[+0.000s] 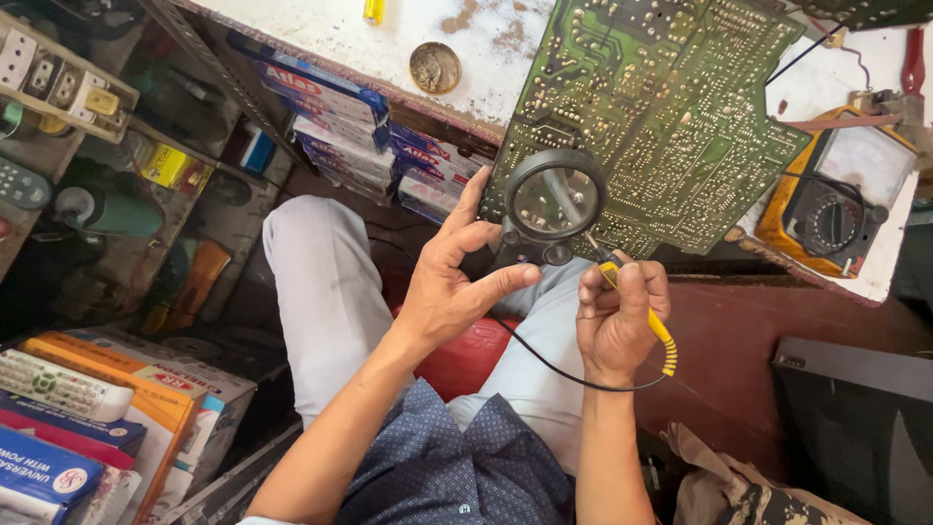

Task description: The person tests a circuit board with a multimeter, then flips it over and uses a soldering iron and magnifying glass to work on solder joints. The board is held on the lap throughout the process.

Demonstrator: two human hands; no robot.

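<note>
A large green circuit board (pixel 671 107) lies solder side up, tilted over the edge of the white workbench (pixel 486 39). My left hand (pixel 447 282) holds a round black magnifying glass (pixel 554 202) over the board's lower left corner, fingers spread around its rim and handle. My right hand (pixel 622 316) is shut on a yellow-handled soldering iron (pixel 637 306) like a pen, its thin tip pointing up towards the lens. A black cord (pixel 554 365) runs from the tool under my wrist.
A yellow analogue multimeter (pixel 836 204) sits right of the board, with red-handled pliers (pixel 912 58) behind it. A round metal tin (pixel 434 66) rests on the bench. Boxes fill the shelf below (pixel 340 117). Remote controls and cartons (pixel 78 408) are stacked lower left. My knees are under the bench.
</note>
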